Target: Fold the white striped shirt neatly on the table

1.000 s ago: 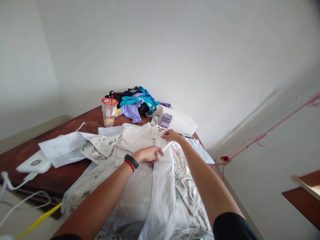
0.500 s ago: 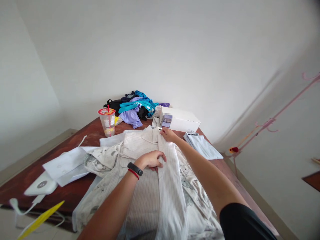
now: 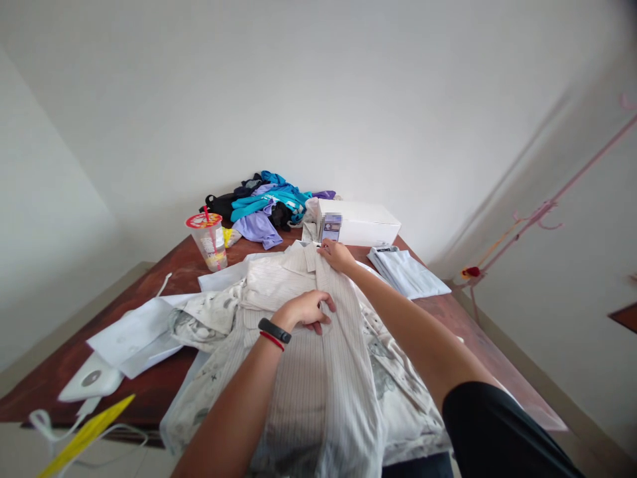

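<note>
A pale striped shirt (image 3: 298, 372) lies along the table, its collar end away from me and part of it folded over near the top left. Near the collar, my right hand (image 3: 337, 256) has its fingers closed on the shirt's far edge. My left hand (image 3: 309, 311) rests on the middle of the shirt, thumb and fingers apart; the fingertips touch the striped cloth. Beneath the shirt spreads a white garment with a grey print (image 3: 209, 315), showing on both sides.
A lidded plastic cup with a straw (image 3: 208, 242) stands at left. White paper (image 3: 134, 332) and a white device with a cable (image 3: 89, 378) lie nearer. Behind are piled clothes (image 3: 269, 206), a white box (image 3: 365, 222) and, at right, a folded light garment (image 3: 408, 272).
The view has shifted slightly. Both hands keep nearly the same places on the shirt, and the left thumb and fingers look a little more spread.
</note>
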Demonstrator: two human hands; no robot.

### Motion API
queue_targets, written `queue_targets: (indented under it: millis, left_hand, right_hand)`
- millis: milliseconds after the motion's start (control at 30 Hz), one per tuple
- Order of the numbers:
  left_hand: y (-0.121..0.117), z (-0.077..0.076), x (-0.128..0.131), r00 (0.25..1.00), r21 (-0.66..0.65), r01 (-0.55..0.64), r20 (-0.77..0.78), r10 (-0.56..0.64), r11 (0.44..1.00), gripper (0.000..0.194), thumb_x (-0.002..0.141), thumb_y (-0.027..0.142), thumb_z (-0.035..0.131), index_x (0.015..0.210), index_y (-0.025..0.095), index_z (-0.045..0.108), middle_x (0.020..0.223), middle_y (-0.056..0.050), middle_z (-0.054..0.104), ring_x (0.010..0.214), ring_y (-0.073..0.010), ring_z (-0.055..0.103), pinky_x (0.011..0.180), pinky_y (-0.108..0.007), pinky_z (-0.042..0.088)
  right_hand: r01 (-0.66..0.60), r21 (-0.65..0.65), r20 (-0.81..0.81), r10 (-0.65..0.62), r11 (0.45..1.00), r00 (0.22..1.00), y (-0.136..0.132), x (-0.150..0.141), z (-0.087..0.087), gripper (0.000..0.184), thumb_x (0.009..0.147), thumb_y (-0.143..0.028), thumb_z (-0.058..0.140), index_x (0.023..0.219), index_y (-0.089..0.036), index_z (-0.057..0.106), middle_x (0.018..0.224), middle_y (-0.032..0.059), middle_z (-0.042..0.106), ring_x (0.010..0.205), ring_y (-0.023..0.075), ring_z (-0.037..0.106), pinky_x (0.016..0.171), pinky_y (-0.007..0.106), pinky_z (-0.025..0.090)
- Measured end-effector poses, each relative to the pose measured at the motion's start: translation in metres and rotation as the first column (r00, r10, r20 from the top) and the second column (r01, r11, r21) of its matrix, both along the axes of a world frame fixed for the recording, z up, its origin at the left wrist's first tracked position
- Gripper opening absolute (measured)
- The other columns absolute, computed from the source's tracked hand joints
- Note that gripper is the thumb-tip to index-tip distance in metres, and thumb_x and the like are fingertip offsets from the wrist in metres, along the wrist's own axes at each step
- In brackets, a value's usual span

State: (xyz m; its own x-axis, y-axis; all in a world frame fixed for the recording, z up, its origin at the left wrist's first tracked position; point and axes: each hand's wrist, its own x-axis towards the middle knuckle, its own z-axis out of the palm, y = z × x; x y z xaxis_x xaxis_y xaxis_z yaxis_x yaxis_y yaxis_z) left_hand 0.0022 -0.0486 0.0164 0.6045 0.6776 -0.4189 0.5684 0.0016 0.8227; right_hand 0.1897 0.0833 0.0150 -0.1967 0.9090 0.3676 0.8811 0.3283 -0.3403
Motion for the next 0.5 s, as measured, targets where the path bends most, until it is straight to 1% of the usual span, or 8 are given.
queue_targets:
  millis: [100,167,200,267,333,400,433,500]
  left_hand:
    - [0.001,-0.001,0.0,1.0,-0.016,-0.005,0.01,0.005,1.0,0.016,0.098,0.025,0.062,0.113,0.019,0.062,0.068,0.001,0.065,0.059,-0.0156,0.072,0.049,-0.017,0.041]
    - [0.001,0.0,0.001,1.0,-0.041,0.003,0.007,-0.003,0.999,0.02,0.104,0.033,0.053,0.114,0.019,0.061,0.067,0.0,0.066,0.06,-0.0162,0.073,0.05,-0.016,0.042]
    - [0.001,0.001,0.001,1.0,-0.058,0.013,0.008,-0.012,0.998,0.022,0.105,0.034,0.049,0.115,0.019,0.061,0.067,-0.001,0.067,0.061,-0.0164,0.074,0.051,-0.017,0.043]
    - [0.0,0.003,0.001,0.999,-0.091,0.037,0.015,-0.036,0.995,0.022,0.106,0.033,0.048,0.117,0.019,0.061,0.07,-0.001,0.069,0.063,-0.0169,0.075,0.053,-0.017,0.047]
    - [-0.001,0.004,0.002,0.998,-0.104,0.055,0.023,-0.053,0.993,0.021,0.105,0.03,0.049,0.118,0.02,0.062,0.073,-0.001,0.069,0.066,-0.0177,0.076,0.055,-0.018,0.05]
    - [-0.002,0.005,0.002,0.998,-0.09,0.06,0.026,-0.058,0.994,0.022,0.103,0.029,0.051,0.118,0.019,0.063,0.075,-0.001,0.069,0.069,-0.0191,0.078,0.057,-0.02,0.053]
    - [-0.003,0.005,0.002,0.998,-0.072,0.059,0.021,-0.057,0.996,0.022,0.103,0.029,0.051,0.118,0.019,0.064,0.076,-0.001,0.069,0.07,-0.02,0.078,0.057,-0.021,0.054]
    - [-0.005,0.004,0.002,0.999,0.003,0.032,-0.004,-0.032,0.999,0.022,0.102,0.03,0.053,0.116,0.019,0.067,0.079,-0.002,0.071,0.071,-0.0212,0.079,0.058,-0.022,0.056]
  right_hand:
    - [0.051,0.06,-0.005,-0.051,0.997,0.999,-0.011,-0.003,-0.004,0.029,0.101,-0.04,0.056,0.12,-0.02,0.065,0.121,0.0149,0.068,0.116,0.0318,0.058,0.098,0.042,0.044]
    - [0.08,0.09,-0.017,-0.078,0.993,0.997,-0.022,-0.003,-0.007,0.039,0.102,-0.043,0.053,0.134,-0.019,0.059,0.136,0.0179,0.061,0.126,0.0342,0.053,0.105,0.048,0.043]
    - [0.073,0.105,-0.016,-0.071,0.992,0.997,-0.029,-0.003,-0.009,0.044,0.103,-0.043,0.052,0.139,-0.019,0.056,0.142,0.0186,0.058,0.131,0.0344,0.051,0.108,0.05,0.042]
    - [0.018,0.134,0.012,-0.02,0.991,1.0,-0.045,-0.002,-0.014,0.05,0.103,-0.043,0.053,0.147,-0.019,0.052,0.154,0.0186,0.049,0.142,0.0345,0.043,0.115,0.052,0.037]
    - [-0.069,0.134,0.075,0.059,0.989,0.995,-0.064,0.0,-0.017,0.056,0.103,-0.045,0.053,0.151,-0.018,0.049,0.164,0.0178,0.039,0.154,0.0357,0.029,0.122,0.055,0.028]
    - [-0.154,0.067,0.138,0.144,0.986,0.98,-0.082,0.003,-0.019,0.059,0.104,-0.049,0.051,0.155,-0.02,0.047,0.17,0.0154,0.03,0.159,0.0375,0.016,0.125,0.061,0.021]
    - [-0.191,0.009,0.159,0.187,0.982,0.969,-0.09,0.004,-0.019,0.06,0.104,-0.051,0.05,0.157,-0.022,0.046,0.172,0.0137,0.027,0.161,0.0382,0.012,0.125,0.063,0.02]
    - [-0.239,-0.117,0.176,0.257,0.964,0.95,-0.1,0.006,-0.018,0.061,0.105,-0.054,0.048,0.159,-0.027,0.044,0.174,0.0103,0.021,0.161,0.0397,0.008,0.124,0.066,0.018]
